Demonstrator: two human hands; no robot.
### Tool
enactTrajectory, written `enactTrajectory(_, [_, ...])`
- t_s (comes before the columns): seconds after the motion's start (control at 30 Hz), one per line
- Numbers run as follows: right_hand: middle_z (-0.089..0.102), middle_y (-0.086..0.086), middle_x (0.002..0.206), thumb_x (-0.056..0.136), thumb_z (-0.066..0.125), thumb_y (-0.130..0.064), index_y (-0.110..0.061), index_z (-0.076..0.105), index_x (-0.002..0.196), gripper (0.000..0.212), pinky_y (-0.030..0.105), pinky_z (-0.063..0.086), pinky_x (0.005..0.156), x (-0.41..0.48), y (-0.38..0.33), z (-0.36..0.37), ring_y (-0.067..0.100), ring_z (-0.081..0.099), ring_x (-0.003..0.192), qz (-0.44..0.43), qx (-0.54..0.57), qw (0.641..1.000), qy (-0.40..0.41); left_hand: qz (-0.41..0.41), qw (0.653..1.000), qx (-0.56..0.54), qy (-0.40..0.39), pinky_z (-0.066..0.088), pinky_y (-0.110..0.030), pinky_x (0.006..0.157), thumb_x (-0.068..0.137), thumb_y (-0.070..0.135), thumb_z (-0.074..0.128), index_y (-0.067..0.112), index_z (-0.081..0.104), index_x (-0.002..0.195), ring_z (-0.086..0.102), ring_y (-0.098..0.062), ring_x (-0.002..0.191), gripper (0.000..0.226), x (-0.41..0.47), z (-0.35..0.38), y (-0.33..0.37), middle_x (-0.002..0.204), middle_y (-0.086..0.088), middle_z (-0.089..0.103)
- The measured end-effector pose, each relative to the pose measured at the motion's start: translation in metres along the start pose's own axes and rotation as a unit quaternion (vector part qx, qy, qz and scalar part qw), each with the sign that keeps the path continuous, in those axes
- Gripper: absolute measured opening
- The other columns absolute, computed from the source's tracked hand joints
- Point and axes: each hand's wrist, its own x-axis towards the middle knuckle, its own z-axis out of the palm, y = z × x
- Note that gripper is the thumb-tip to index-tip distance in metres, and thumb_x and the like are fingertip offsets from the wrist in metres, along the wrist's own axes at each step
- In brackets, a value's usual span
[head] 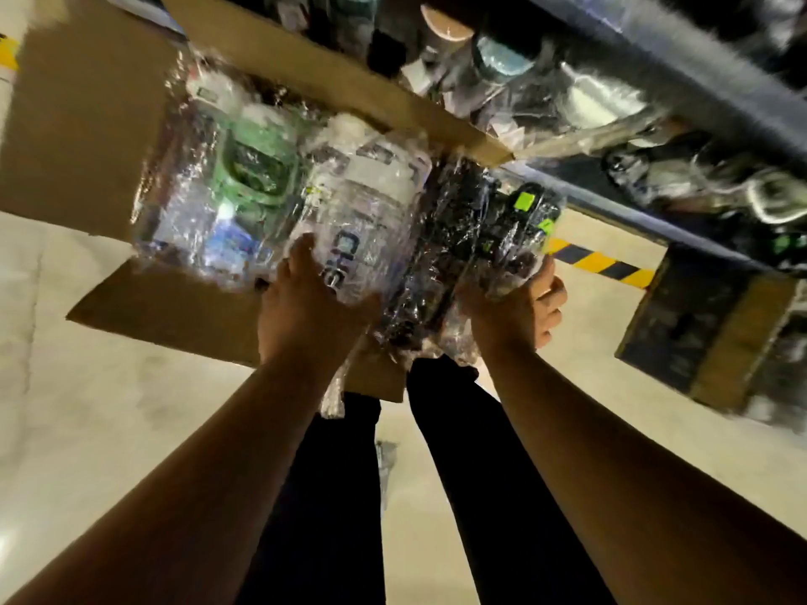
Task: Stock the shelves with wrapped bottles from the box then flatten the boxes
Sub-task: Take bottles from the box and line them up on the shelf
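Note:
An open cardboard box [87, 137] stands on the floor below me, holding a green-lidded wrapped bottle [244, 176]. My left hand [301, 303] grips a clear wrapped bottle with dark lettering [371, 203] by its lower end. My right hand [519, 307] grips a black wrapped bottle with bright green accents [493, 229] from below. Both bottles are in crinkled clear plastic and sit side by side just above the box's near flap [166, 307]. The picture is blurred by motion.
A dark metal shelf rail [655, 80] runs across the top right, with several wrapped bottles [589, 98] lying on the shelf. Another box [716, 334] sits at the right. Yellow-black floor tape [602, 264] crosses the pale floor. My dark-trousered legs [458, 451] are below.

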Motion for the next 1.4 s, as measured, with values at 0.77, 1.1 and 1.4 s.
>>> enactTrajectory(0.77, [0.059, -0.016, 0.097, 0.080, 0.080, -0.015, -0.025, 0.038, 0.132, 0.067, 0.013, 0.050, 0.059, -0.105, 0.013, -0.189, 0.000, 0.063, 0.075, -0.054, 0.338, 0.918, -0.200, 0.046, 0.983, -0.144, -0.100, 0.045, -0.006, 0.075, 0.078, 0.030, 0.084, 0.011, 0.043, 0.138, 0.057, -0.002, 0.098, 0.075, -0.146, -0.097, 0.105, 0.111, 0.008, 0.056])
enactTrajectory(1.1, [0.066, -0.008, 0.122, 0.083, 0.074, 0.003, -0.020, 0.038, 0.139, 0.071, 0.023, 0.050, 0.098, -0.203, 0.013, -0.416, -0.002, 0.064, 0.108, -0.203, 0.492, 0.804, -0.265, 0.170, 0.943, -0.277, -0.073, 0.046, -0.011, 0.051, 0.086, 0.009, 0.074, 0.022, 0.063, 0.108, 0.062, 0.007, 0.057, 0.027, -0.343, -0.201, 0.190, 0.079, 0.012, 0.069])
enactTrajectory(1.4, [0.062, -0.010, 0.129, 0.062, 0.091, -0.042, -0.028, 0.031, 0.148, 0.106, 0.038, 0.049, 0.103, -0.212, 0.104, -0.573, 0.007, 0.063, 0.114, -0.328, 0.478, 0.786, -0.214, 0.270, 0.911, -0.307, -0.048, 0.052, -0.013, 0.059, 0.084, 0.018, 0.076, 0.029, 0.061, 0.110, 0.071, 0.001, 0.078, 0.032, -0.495, -0.161, 0.268, 0.091, 0.011, 0.075])
